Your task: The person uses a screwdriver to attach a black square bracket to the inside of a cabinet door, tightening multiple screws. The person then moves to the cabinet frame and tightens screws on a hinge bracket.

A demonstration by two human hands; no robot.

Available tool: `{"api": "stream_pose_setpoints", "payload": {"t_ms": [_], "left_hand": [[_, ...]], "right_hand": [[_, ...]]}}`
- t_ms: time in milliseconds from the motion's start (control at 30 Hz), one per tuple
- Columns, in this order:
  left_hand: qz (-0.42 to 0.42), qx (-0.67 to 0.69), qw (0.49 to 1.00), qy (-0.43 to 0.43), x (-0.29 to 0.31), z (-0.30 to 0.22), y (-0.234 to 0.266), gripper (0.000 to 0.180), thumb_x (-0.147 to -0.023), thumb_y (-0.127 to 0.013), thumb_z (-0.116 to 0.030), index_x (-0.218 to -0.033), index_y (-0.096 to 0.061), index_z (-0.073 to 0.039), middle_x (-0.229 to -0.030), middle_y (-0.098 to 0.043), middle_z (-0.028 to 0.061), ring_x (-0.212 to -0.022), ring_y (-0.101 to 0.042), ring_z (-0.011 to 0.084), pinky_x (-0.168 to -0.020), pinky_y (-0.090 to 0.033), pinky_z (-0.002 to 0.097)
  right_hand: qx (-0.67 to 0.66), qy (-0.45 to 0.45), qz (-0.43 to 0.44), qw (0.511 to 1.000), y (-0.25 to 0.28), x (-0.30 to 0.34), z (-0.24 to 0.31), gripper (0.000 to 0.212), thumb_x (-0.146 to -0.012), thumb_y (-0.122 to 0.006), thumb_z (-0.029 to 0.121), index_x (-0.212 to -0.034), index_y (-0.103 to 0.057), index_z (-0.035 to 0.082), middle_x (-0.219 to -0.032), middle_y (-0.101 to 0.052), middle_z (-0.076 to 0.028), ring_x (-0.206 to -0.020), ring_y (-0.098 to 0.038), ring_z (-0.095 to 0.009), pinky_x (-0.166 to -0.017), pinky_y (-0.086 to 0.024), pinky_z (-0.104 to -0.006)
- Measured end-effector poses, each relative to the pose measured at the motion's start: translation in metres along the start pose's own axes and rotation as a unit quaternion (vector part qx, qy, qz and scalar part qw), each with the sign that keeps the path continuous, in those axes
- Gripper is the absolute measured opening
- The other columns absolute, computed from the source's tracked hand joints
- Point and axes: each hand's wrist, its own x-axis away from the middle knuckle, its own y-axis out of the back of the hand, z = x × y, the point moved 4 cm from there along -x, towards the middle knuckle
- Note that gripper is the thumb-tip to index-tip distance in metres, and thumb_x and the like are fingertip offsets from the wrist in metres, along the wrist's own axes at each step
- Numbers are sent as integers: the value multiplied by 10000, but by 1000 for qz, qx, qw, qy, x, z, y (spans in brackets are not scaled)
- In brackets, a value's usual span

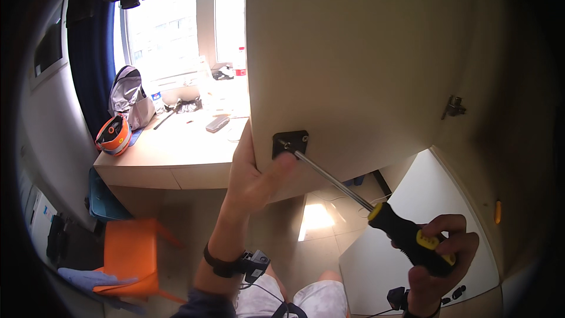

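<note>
A cream cabinet door [353,53] stands open before me. Near its lower left corner is a square black plate [282,137] with silver screws. My left hand [253,179] grips the door's edge, its thumb pressed near the plate and its fingers hidden behind the door. Lower right, my right hand [447,247] wraps round the black and yellow handle of a screwdriver [406,232]. Its long shaft slants up to the left, and the tip lies at the plate beside my left thumb; whether it sits in a screw, I cannot tell.
A metal hinge [454,108] is on the door's right side. Small black parts [458,292] lie on a white panel [376,259]. To the left are an orange chair [132,253] and a desk [194,147] bearing a grey backpack [130,97] and an orange helmet [113,135].
</note>
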Motion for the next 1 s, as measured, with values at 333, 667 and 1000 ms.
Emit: {"api": "stream_pose_setpoints", "payload": {"t_ms": [333,667,1000], "left_hand": [[-35,-102,993,47,11,-10,-12,401,-867,-657,-207,-1165,-469,-16,-1023,-587,71,-921,-535,122,-806,-452,276],[-33,-161,983,84,29,-29,-25,461,-835,-682,-171,-1203,-445,-24,-1044,-585,108,-938,-562,167,-823,-460,312],[6,-171,985,-21,52,-48,-62,490,-829,-673,-78,-1214,-384,12,-1053,-586,152,-906,-603,196,-783,-489,316]], "right_hand": [[-9,169,178,969,5,-15,55,393,-756,-742,88,-1066,-501,65,-1049,-553,-202,-890,-614,-277,-826,-536,-369],[174,186,158,954,32,-10,69,429,-827,-698,344,-1039,-583,-11,-977,-630,-192,-829,-641,-268,-717,-536,-321],[490,233,232,807,68,-8,111,427,-841,-661,378,-1019,-486,32,-957,-536,-174,-749,-567,-226,-648,-509,-302]]}}
